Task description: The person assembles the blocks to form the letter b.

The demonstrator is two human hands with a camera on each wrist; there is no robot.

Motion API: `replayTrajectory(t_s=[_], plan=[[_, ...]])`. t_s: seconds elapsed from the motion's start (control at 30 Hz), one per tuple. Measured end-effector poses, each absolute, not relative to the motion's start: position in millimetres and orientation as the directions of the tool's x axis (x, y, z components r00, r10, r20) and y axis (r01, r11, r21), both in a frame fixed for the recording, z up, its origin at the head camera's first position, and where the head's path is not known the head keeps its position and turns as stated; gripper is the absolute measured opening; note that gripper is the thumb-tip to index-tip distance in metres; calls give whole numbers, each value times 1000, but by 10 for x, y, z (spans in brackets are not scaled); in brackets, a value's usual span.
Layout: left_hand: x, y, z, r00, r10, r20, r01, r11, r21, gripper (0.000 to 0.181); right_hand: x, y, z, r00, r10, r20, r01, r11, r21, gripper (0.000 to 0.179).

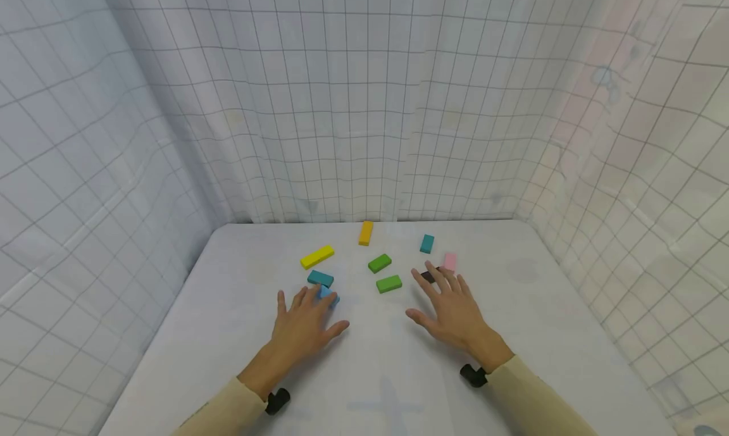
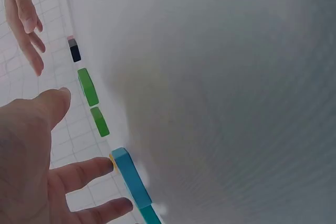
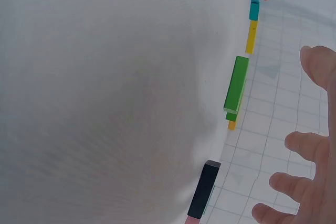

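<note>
My left hand (image 1: pixel 302 328) is spread above the table, its fingers loosely extended over a light blue block (image 2: pixel 131 177). In the head view those fingers partly cover that block; a teal block (image 1: pixel 321 278) lies just beyond it. On the other side my right hand (image 1: pixel 454 312) hovers with fingers apart and nothing between them. Its fingertips overlap a black block (image 1: pixel 428 276) in the head view, while the right wrist view shows them apart from it. A pink block (image 1: pixel 450 261) lies just behind the black one.
Two green blocks (image 1: pixel 389 284) lie between the hands. Farther back are a yellow block (image 1: pixel 317 257), an orange-yellow block (image 1: pixel 366 233) and another teal block (image 1: pixel 427 243). White grid-patterned curtains (image 1: pixel 364 107) enclose the white table (image 1: pixel 387 373) at the back and sides.
</note>
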State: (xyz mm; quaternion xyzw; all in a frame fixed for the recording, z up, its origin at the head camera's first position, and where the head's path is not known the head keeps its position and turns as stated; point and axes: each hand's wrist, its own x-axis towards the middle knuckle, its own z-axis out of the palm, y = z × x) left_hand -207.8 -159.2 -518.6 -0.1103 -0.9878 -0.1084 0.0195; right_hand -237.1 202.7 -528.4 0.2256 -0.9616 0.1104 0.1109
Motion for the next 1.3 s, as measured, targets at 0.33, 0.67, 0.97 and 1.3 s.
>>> replayTrajectory(t_s=[0.33,0.67,0.97,1.3], plan=[[-2033,-1555,-5226,-970,223,93,238,948,213,61,-2386,1945,-5281,-863,-435,258,-485,857,-175,80],[-2008,-1511,-5230,-956,278,97,294,925,242,49,-2459,1824,-5307,-845,-470,253,-521,829,-201,67],[-1953,-1508,-5267,-928,346,137,372,884,282,44,-2591,1702,-5251,-799,-529,284,-590,780,-207,58],[-1920,-1480,-5225,-904,418,87,419,830,367,38,-2746,1630,-5235,-782,-557,280,-620,742,-256,53]])
